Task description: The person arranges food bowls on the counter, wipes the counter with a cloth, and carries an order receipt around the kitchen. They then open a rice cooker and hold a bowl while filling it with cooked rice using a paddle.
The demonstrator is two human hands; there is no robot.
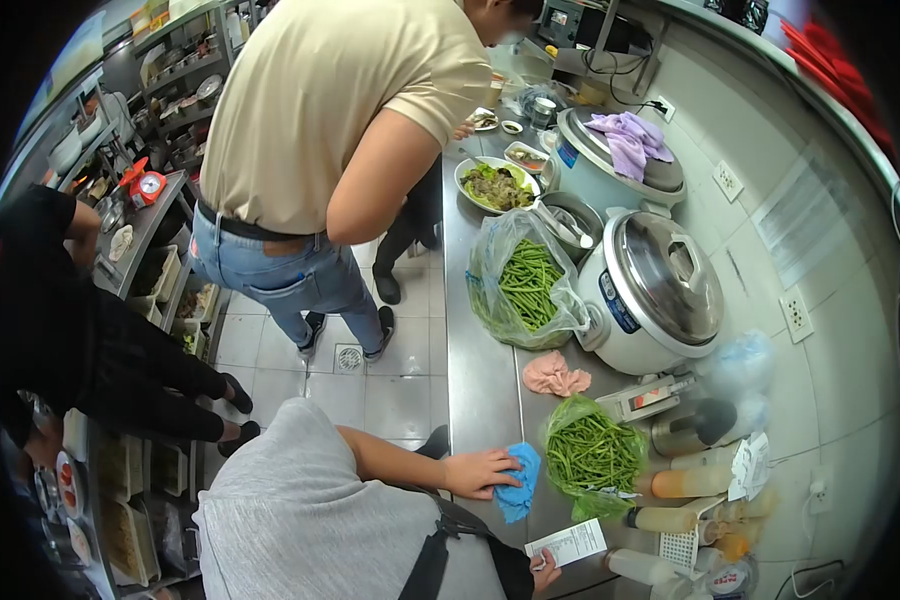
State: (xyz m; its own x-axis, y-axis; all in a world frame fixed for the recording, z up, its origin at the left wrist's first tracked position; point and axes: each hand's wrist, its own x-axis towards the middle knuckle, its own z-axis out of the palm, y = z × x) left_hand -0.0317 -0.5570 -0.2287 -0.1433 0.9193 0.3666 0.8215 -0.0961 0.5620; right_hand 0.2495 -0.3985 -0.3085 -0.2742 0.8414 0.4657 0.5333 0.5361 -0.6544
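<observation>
My left hand [482, 473] lies palm down on the steel counter, its fingers curled over a crumpled blue cloth [517, 484]. My right hand [545, 571], only partly in view at the bottom, pinches the corner of a printed paper slip [570, 543]. Beside the blue cloth sits an open plastic bag of cut green beans [592, 447]. Farther up the counter stands a larger clear bag of long green beans [530, 285]. A crumpled pink cloth [556, 375] lies between the two bags.
Along the wall are a large rice cooker [660, 280], a second cooker with a purple cloth [630, 140] and several sauce bottles [690, 483]. A salad bowl [495, 185] sits farther up. A co-worker in beige [340, 120] stands at the counter; another in black [60, 300] is on the left.
</observation>
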